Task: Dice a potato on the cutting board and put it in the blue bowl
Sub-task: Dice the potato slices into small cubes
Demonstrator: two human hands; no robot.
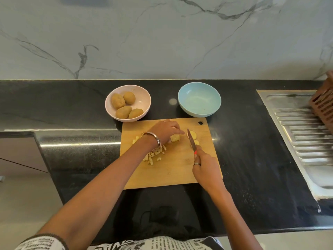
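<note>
Black stone counter (252, 141) runs under a grey-veined marble wall (162, 42), with a wooden board (173, 170) set near its front edge. Nearest the camera, a printed sleeve (41, 242) shows at the lower left, and both bare forearms reach forward over the board.

The right hand (205, 170) has its fingers curled round the red handle of a knife (191, 140), a ring on one finger. The blade points away from the person, its tip among pale potato slices (193, 135) lying on the right part of the board.

Left of the blade, a heap of dice (153, 156) lies scattered on the board, partly hidden beneath the left wrist, which wears a metal bangle (156, 139). The left hand (165, 130) rests over a potato chunk (175, 138), fingers bent down onto it and the forefinger stretched toward the knife; how firmly it grips cannot be told.

Beyond the board stand two bowls, well apart from each other. The pink bowl (144, 98) on the left holds four whole potatoes (124, 105). The blue bowl (199, 99) on the right has no potato in it. At far right a steel drainboard (297, 127) is set into the counter, with a brown slatted basket (322, 101) at the frame's edge.
</note>
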